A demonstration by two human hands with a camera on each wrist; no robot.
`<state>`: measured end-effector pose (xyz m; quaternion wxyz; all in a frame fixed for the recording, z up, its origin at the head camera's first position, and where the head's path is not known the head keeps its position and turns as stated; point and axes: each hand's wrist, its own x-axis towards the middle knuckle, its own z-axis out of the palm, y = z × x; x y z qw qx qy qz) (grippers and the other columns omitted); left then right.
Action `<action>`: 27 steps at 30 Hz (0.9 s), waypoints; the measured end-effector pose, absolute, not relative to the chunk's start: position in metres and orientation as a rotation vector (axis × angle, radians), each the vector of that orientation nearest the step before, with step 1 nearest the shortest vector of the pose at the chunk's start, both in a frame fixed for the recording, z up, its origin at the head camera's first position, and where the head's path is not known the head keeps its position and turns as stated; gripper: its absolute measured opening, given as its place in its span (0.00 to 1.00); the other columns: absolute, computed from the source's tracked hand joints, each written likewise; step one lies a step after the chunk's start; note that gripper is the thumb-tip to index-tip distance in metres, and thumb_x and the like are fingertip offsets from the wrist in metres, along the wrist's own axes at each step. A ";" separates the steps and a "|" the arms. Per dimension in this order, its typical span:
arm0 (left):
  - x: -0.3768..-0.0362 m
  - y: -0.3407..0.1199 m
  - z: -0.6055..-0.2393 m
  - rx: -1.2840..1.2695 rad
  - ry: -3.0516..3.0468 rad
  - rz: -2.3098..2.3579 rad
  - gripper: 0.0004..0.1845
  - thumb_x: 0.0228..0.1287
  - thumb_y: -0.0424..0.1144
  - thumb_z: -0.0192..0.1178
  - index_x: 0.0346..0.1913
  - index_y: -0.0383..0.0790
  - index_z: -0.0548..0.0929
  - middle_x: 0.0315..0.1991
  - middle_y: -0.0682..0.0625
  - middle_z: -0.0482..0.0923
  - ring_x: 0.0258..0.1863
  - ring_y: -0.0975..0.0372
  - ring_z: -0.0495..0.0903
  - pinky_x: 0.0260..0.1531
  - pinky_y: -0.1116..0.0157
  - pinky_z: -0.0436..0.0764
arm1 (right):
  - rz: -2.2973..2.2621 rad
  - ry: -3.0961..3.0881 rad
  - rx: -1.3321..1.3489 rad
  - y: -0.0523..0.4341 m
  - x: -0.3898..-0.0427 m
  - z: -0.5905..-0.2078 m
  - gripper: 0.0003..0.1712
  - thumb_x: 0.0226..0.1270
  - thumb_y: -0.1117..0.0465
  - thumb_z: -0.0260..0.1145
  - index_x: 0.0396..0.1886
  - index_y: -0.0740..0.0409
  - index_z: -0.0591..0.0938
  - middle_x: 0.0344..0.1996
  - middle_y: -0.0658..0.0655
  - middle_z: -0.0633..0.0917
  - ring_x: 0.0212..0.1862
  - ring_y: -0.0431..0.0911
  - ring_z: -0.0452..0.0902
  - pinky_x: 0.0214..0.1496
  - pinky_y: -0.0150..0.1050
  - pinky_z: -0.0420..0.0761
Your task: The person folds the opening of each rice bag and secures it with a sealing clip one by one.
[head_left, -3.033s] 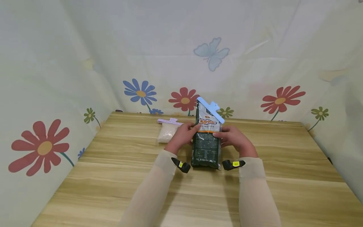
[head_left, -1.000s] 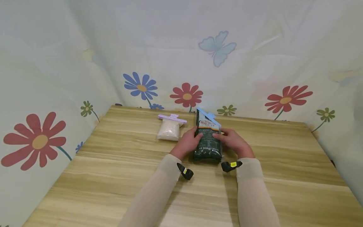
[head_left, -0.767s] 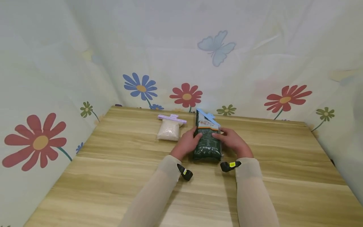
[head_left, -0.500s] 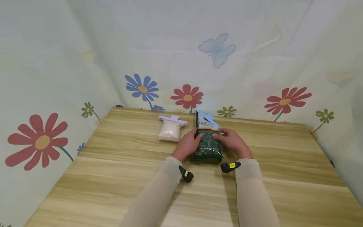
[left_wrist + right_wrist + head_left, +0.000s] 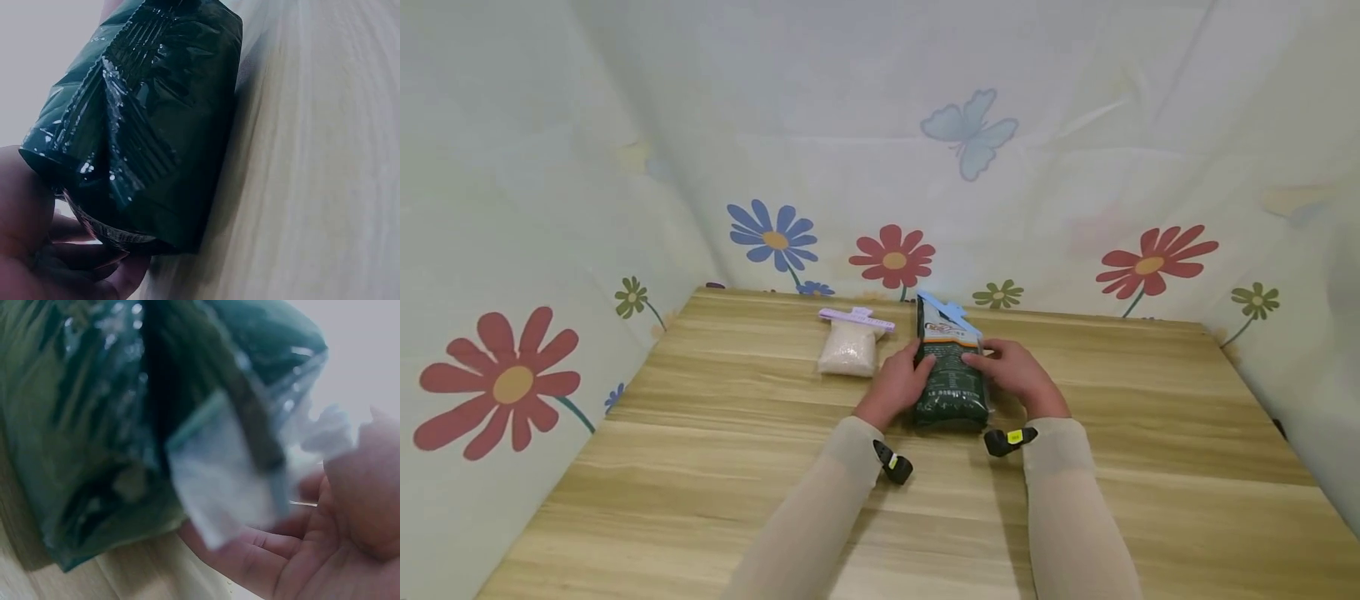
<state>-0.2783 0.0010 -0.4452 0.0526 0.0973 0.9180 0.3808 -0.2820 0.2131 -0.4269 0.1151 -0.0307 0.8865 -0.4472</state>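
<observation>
A dark green food bag [image 5: 950, 385] lies on the wooden table [image 5: 700, 467] with its top pointing away from me, closed by a light blue clip [image 5: 950, 313]. My left hand [image 5: 901, 382] grips its left side and my right hand [image 5: 1011, 375] grips its right side. The left wrist view shows the bag's crinkled bottom end [image 5: 140, 131] on the wood, with my left hand [image 5: 37, 250] curled under it. The right wrist view, blurred, shows the bag [image 5: 94, 425] with my right hand [image 5: 325, 531] cupped beside it.
A small clear bag of white grains [image 5: 848, 350] with a pink clip [image 5: 856, 317] lies just left of my left hand. Flowered cloth walls [image 5: 512, 250] close the table in at the left, back and right. Bare wood stretches toward me.
Three seconds ago the green bag stood tilted up in both hands; now it lies low on the table. Over the last second the hands and bag have barely moved.
</observation>
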 end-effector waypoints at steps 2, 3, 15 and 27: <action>-0.278 0.001 -0.445 0.290 2.803 1.144 0.33 0.75 0.54 0.44 0.75 0.39 0.57 0.71 0.41 0.64 0.69 0.49 0.66 0.67 0.51 0.67 | -1.314 2.599 -0.101 0.213 -0.283 -0.427 0.34 0.68 0.43 0.62 0.64 0.62 0.73 0.51 0.66 0.81 0.44 0.50 0.79 0.44 0.41 0.80; -0.279 0.001 -0.444 0.288 2.808 1.138 0.33 0.75 0.54 0.44 0.74 0.39 0.58 0.71 0.40 0.65 0.69 0.49 0.66 0.67 0.51 0.67 | -1.311 2.602 -0.104 0.213 -0.283 -0.427 0.34 0.68 0.43 0.62 0.64 0.62 0.73 0.51 0.66 0.82 0.44 0.49 0.79 0.44 0.41 0.80; -0.286 0.006 -0.442 0.345 2.766 1.134 0.30 0.77 0.50 0.43 0.74 0.38 0.58 0.70 0.40 0.65 0.69 0.49 0.66 0.66 0.51 0.68 | -1.286 2.624 -0.096 0.222 -0.281 -0.429 0.34 0.68 0.43 0.62 0.64 0.60 0.74 0.53 0.66 0.81 0.45 0.50 0.80 0.45 0.44 0.82; -0.288 -0.011 -0.410 0.404 2.860 1.066 0.25 0.77 0.44 0.42 0.71 0.37 0.65 0.64 0.40 0.73 0.63 0.49 0.73 0.60 0.51 0.74 | -1.103 2.768 -0.095 0.221 -0.272 -0.405 0.37 0.72 0.43 0.56 0.70 0.63 0.67 0.65 0.68 0.72 0.65 0.63 0.69 0.62 0.58 0.72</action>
